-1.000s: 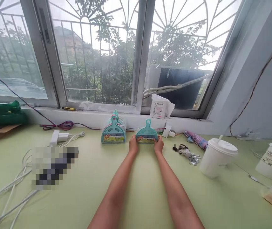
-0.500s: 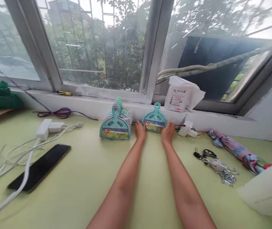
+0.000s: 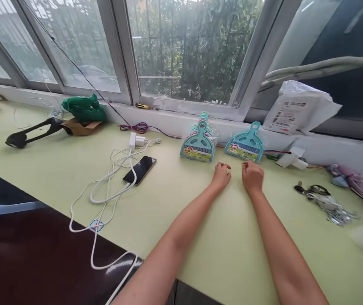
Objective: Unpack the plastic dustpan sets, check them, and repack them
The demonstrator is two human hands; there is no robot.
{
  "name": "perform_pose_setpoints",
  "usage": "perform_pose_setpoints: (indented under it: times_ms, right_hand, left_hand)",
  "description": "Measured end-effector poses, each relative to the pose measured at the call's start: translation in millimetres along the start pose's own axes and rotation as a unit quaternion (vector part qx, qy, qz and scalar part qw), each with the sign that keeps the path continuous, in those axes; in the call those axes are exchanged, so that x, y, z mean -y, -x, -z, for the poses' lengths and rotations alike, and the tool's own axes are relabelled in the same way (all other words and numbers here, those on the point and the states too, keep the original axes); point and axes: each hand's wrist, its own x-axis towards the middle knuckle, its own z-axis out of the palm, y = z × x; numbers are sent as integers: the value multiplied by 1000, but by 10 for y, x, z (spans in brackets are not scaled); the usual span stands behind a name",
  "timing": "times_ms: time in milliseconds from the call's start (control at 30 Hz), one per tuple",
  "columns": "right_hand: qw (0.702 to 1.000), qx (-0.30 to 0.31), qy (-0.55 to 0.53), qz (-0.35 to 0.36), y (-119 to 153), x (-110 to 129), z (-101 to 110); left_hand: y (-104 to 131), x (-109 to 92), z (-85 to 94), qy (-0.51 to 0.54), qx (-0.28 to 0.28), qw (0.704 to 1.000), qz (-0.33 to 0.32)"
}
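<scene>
Near edge: dark glossy tabletop strip point(image 3: 25, 254) with a white charging cable point(image 3: 105, 203) looping off the pale green table point(image 3: 200, 237). Left hand point(image 3: 221, 174) and right hand point(image 3: 252, 176) rest on the green surface, fingers loosely curled in, holding nothing. Just beyond them, apart from both, the single teal plastic mini dustpan with printed label point(image 3: 245, 148) leans on the white window ledge point(image 3: 168, 120); stack of same teal dustpans point(image 3: 199, 144) is just left of it. Risk: a clumsy reach likely knocks the leaning dustpan flat or bumps the stack over. Black phone point(image 3: 139, 169) lies left, bunch of keys point(image 3: 323, 201) right; a sleeve or elbow could snag the cable.
</scene>
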Motion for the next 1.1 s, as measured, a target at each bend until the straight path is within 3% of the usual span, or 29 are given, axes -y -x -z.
perform_pose_setpoints:
  times_ms: [67,133,167,233,333,433,500,567,633,700,967,1100]
  right_hand:
    - [997,60,-52,24,121,207,15]
    - [986,99,-126,36,189,451,-24]
    - [981,104,-166,20,197,581,-64]
    - [970,70,-221,-75,164,838,-173]
    - [948,66,-256,-175,20,1143,-355]
    - [938,112,-256,-207,-135,1288,-478]
    - [938,132,-234,-220,-187,1306,-520]
    - [947,130,-201,-213,-186,1290,-544]
    - [961,114,-173,-185,-149,1266,-554]
    - [971,97,-154,-152,-105,1257,-549]
    - [974,117,-161,-109,-93,1369,-464]
    - [962,87,-230,-116,12,1440,-342]
  left_hand:
    - [227,-66,97,9,17,999,-26]
    - [434,-108,238,23,-6,999,-23]
    - [523,-108,335,29,-28,999,-11]
    - [661,-50,592,33,-80,996,15]
    - [763,182,1100,37,-132,990,38]
    - [767,482,1624,31,-166,984,64]
    - [739,639,1891,36,-202,972,115]
    - [701,733,2047,46,-236,955,177]
    - [662,766,2093,60,-248,944,211]
    - [634,758,2063,67,-237,948,200]
    - [636,703,1885,-23,-162,986,41]
    - [623,687,1965,-18,-240,970,33]
